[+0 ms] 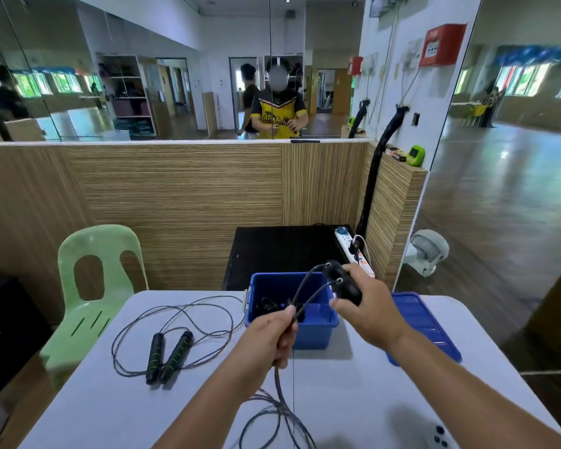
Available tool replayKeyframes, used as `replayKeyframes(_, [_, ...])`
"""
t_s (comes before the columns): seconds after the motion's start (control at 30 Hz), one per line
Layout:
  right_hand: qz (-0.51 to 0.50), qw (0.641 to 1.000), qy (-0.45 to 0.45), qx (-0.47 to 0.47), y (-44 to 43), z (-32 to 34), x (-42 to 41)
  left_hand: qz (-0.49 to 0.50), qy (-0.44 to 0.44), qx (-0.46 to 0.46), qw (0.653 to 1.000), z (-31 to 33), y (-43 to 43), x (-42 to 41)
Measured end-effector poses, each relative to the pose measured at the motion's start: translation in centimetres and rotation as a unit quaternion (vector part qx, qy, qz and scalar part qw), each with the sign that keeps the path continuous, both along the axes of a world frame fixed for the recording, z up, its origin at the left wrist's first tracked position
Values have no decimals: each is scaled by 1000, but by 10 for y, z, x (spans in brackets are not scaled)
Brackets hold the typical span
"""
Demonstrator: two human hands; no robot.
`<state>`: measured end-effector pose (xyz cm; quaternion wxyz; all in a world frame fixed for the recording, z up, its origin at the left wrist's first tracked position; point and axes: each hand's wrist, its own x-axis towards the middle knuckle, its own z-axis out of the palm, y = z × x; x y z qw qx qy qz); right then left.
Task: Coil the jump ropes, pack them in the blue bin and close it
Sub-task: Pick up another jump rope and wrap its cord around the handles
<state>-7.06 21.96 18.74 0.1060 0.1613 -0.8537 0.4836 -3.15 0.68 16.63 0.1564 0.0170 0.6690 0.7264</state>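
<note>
Your right hand (366,307) is wrapped around both black handles (344,281) of one rope, held side by side above the bin's (318,332) right rim, their cord ends pointing up and left, away from you. Two cords (308,286) leave those ends and arc down and left across the open bin into your left hand (269,338), whose fingers are closed tight on them just at the bin's near wall. So the stretch between your hands runs roughly left to right, and the slack lies below the left hand: it drops to the table (353,384) and piles in loose loops (272,413) at the near edge, between your forearms.

The left hand is nearer that slack, so it probably feeds cord while the right keeps the handles as the anchor for each turn.

The bin stands at the far edge, near the middle, lid off. Something dark already lies inside, likely a packed rope; you cannot make out more. The lid (425,322) lies flat just right of the bin, under your right forearm and partly over the right edge.

A second rope (175,322) sprawls uncoiled on the left half, its green-banded handles (169,356) side by side, pointing toward the near-left corner. It lies well apart from your hands.

The risk, I think, is the hanging loops snagging each other or the bin's rim as you wind.
</note>
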Motion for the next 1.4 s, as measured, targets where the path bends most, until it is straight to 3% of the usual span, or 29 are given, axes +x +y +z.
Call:
replayKeyframes(0.07, [-6, 990, -26, -137, -12, -3, 1, 15, -8, -6, 1000, 1, 8, 1])
replayKeyframes(0.2, [-17, 915, -83, -394, -27, -7, 5, 40, -5, -25, 999, -7, 16, 3])
replayKeyframes(0.4, [-32, 827, -126, -546, -43, -18, 10, 22, -12, -2, 1000, -20, 21, 7])
replayKeyframes(0.53, [-38, 783, -178, -596, -47, -15, 14, 31, -8, -8, 999, -27, 23, 9])
replayKeyframes(0.77, [0, 698, -179, -693, -50, -3, 13, 16, -15, 13, 1000, -30, 29, 12])
replayKeyframes(1.13, [22, 665, -160, -729, -48, 0, 15, -25, -78, 106, 991, -33, 39, 22])
replayKeyframes(1.4, [35, 629, -173, -757, -51, 5, 18, -59, -60, 89, 992, -32, 41, 21])
